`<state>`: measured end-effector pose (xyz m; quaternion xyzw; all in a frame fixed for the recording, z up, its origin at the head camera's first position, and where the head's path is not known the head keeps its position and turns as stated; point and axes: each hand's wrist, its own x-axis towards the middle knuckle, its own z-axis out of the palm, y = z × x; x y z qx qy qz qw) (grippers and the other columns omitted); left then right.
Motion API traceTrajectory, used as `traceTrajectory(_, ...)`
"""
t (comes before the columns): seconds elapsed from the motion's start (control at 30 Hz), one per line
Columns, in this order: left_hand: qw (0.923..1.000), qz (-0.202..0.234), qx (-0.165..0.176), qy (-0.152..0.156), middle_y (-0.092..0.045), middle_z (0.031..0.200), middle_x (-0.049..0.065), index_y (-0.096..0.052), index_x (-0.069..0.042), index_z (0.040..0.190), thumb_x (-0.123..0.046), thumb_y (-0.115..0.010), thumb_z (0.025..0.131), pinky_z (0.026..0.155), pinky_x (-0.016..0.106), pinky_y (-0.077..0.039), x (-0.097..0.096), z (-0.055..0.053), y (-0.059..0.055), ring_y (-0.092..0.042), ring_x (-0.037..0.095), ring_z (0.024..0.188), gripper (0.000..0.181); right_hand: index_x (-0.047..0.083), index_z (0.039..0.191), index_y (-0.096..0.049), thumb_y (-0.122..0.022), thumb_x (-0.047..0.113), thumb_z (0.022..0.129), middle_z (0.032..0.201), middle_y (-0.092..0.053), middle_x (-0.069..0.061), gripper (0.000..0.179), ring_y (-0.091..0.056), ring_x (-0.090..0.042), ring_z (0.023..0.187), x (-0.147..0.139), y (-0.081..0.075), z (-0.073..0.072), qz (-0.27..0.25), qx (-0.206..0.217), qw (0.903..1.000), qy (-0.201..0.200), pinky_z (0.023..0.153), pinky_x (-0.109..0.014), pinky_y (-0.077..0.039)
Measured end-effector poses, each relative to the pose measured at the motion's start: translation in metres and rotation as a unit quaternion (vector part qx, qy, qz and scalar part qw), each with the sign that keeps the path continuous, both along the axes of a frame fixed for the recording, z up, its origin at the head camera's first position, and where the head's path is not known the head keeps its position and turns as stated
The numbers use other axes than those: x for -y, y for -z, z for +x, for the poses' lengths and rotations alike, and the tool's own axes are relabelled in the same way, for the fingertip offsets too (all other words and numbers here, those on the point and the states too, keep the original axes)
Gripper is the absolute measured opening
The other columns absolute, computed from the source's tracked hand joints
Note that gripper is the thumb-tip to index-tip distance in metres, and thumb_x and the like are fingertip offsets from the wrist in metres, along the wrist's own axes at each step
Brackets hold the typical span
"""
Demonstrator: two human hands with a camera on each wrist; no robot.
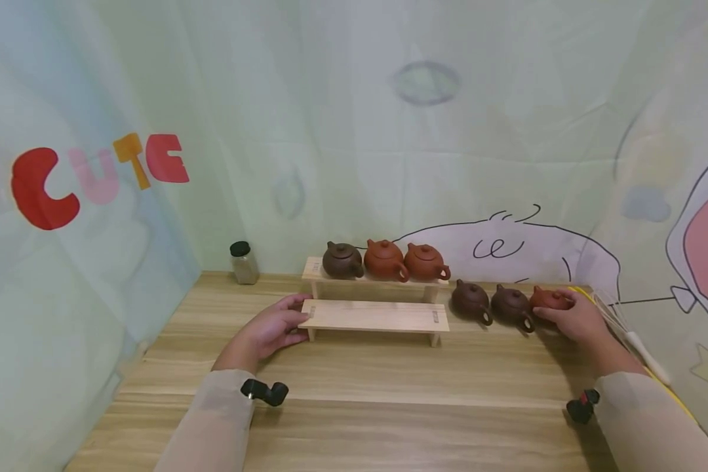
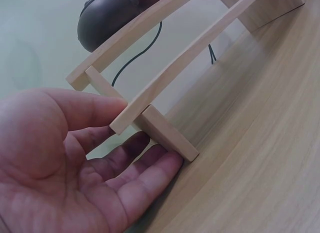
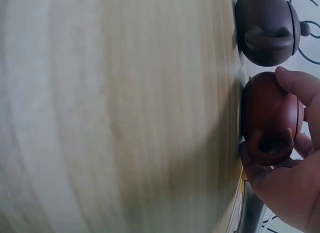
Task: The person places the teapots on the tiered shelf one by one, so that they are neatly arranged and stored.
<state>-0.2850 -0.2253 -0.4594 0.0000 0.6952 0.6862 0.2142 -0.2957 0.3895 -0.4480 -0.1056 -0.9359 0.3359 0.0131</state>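
At the left end of a two-tier wooden stand (image 1: pixel 374 316), my left hand (image 1: pixel 276 326) holds the lower step. In the left wrist view the thumb (image 2: pixel 95 109) lies on the board's end and the other fingers curl beneath, against the leg (image 2: pixel 170 134). My right hand (image 1: pixel 579 316) grips a reddish-brown teapot (image 1: pixel 547 300) at the right of the table. The right wrist view shows thumb and fingers around that teapot's body (image 3: pixel 270 105), its handle toward the camera. Two dark brown teapots, one nearer (image 1: pixel 512 307) and one farther left (image 1: pixel 471 300), stand beside it.
On the upper step sit a dark teapot (image 1: pixel 342 260) and two reddish ones (image 1: pixel 383 260) (image 1: pixel 425 262). A black-lidded jar (image 1: pixel 244 263) stands at the back left. A whisk (image 1: pixel 643 351) lies by the right edge. Printed cloth (image 1: pixel 354 164) hangs behind the table.
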Motion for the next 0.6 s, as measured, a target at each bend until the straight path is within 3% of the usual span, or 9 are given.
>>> traceTrajectory(0.23,1.0,-0.001,0.001,-0.002,-0.029,0.17,0.019,-0.029,-0.012,0.167,-0.013,-0.052,0.109,0.123,0.056,-0.045,-0.001,-0.001,0.0,-0.044,0.037,0.151,0.062,-0.008,0.157,-0.037,-0.075,0.051,0.097,0.152,-0.043,-0.042,0.093,-0.047,-0.055,0.133,-0.001,-0.006,0.006,-0.03,-0.011,0.9992,0.024,0.108,-0.065,-0.044)
traceTrajectory(0.4,1.0,0.002,0.001,-0.001,-0.028,0.17,0.019,-0.029,-0.012,0.167,-0.012,-0.053,0.109,0.123,0.056,-0.045,-0.001,-0.002,0.001,-0.043,0.037,0.152,0.063,-0.005,0.161,-0.034,-0.074,0.054,0.097,0.159,-0.037,-0.043,0.096,-0.044,-0.057,0.138,0.005,-0.017,0.019,-0.052,-0.037,0.9975,0.032,0.105,-0.064,-0.047)
traceTrajectory(0.5,1.0,0.005,0.002,0.0,-0.027,0.171,0.019,-0.028,-0.012,0.167,-0.012,-0.052,0.109,0.124,0.056,-0.044,0.0,-0.002,0.002,-0.041,0.038,0.153,0.064,-0.004,0.163,-0.034,-0.075,0.051,0.097,0.159,-0.039,-0.041,0.095,-0.047,-0.054,0.137,0.014,-0.027,0.031,-0.063,-0.056,0.996,0.03,0.093,-0.043,-0.053)
traceTrajectory(0.6,1.0,0.006,0.002,0.001,-0.027,0.172,0.019,-0.028,-0.012,0.167,-0.013,-0.053,0.109,0.124,0.056,-0.044,0.0,-0.002,0.002,-0.04,0.038,0.154,0.064,-0.001,0.165,-0.033,-0.078,0.049,0.096,0.158,-0.041,-0.039,0.096,-0.05,-0.051,0.134,0.027,-0.036,0.043,-0.073,-0.071,0.9946,0.018,0.079,-0.023,-0.049)
